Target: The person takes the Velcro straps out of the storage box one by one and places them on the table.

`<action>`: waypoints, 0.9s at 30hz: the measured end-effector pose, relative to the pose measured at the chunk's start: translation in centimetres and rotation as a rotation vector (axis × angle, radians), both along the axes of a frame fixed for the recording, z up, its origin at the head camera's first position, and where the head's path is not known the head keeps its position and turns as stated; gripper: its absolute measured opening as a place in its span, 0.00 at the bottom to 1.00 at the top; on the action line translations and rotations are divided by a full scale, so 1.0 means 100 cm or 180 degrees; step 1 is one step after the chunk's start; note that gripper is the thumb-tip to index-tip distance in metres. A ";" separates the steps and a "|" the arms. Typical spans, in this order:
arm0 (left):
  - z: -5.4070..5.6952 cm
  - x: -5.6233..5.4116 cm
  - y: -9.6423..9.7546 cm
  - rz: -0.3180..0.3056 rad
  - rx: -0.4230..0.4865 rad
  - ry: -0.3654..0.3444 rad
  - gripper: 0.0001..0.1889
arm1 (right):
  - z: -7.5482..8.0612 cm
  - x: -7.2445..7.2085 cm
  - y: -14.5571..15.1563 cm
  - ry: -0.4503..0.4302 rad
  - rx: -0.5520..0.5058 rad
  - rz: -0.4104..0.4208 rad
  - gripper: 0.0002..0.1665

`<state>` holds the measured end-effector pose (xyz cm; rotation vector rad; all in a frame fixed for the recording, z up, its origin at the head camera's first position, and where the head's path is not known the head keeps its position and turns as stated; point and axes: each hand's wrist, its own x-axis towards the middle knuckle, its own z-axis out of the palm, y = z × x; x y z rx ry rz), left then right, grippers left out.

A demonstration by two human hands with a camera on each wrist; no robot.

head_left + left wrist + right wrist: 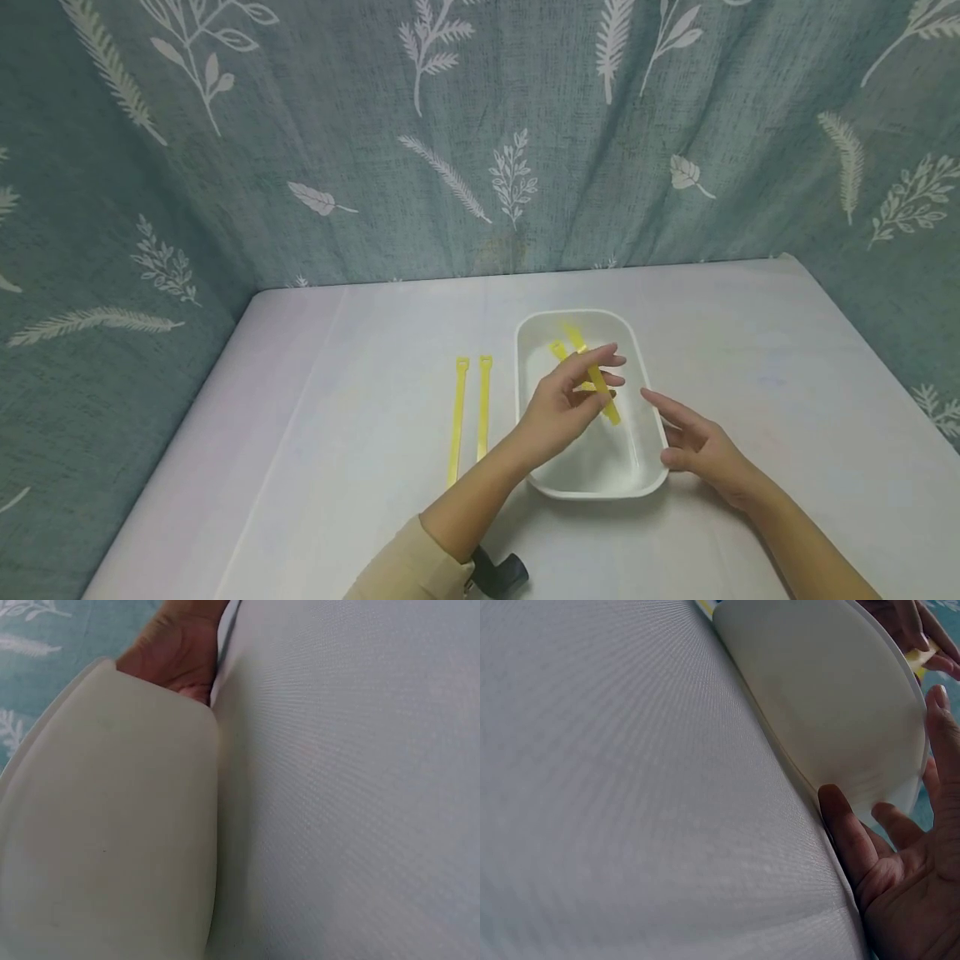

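Note:
My left hand [566, 400] is over the white plastic basin [592, 494] and pinches a yellow strap [613, 412] between thumb and fingers. At least one other yellow strap with a slotted head [557, 349] shows in the basin, partly covered by the hand. Along the basin's right wall, my right hand [701, 450] rests its spread fingers and thumb against the outside, near the rim. The right wrist view shows its fingertips [840, 810] against the outer wall. Only the basin's outer wall [112, 810] and part of the right hand [184, 652] appear in the left wrist view.
Left of the basin, two yellow straps [457, 425] lie side by side on the white-covered table [337, 467], their near ends partly behind my left forearm. A black device [501, 575] is by the left wrist. A green leaf-patterned curtain [337, 125] hangs around the table's back and sides.

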<state>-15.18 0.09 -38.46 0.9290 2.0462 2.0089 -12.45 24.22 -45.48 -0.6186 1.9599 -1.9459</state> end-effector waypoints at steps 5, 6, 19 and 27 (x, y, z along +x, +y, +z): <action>-0.001 0.000 0.001 0.0023 -0.0190 0.0180 0.50 | 0.000 0.000 0.000 -0.0025 0.0006 -0.0007 0.39; -0.002 0.000 0.002 0.0032 -0.0229 0.0223 0.51 | 0.000 0.000 0.000 -0.0029 0.0008 -0.0016 0.39; -0.004 0.000 0.001 0.0067 -0.0487 0.0374 0.52 | 0.001 0.001 0.000 -0.0067 0.0058 -0.0060 0.40; -0.005 -0.004 -0.001 -0.0369 -0.0436 0.0222 0.58 | 0.001 0.000 0.001 -0.0036 0.0011 -0.0006 0.40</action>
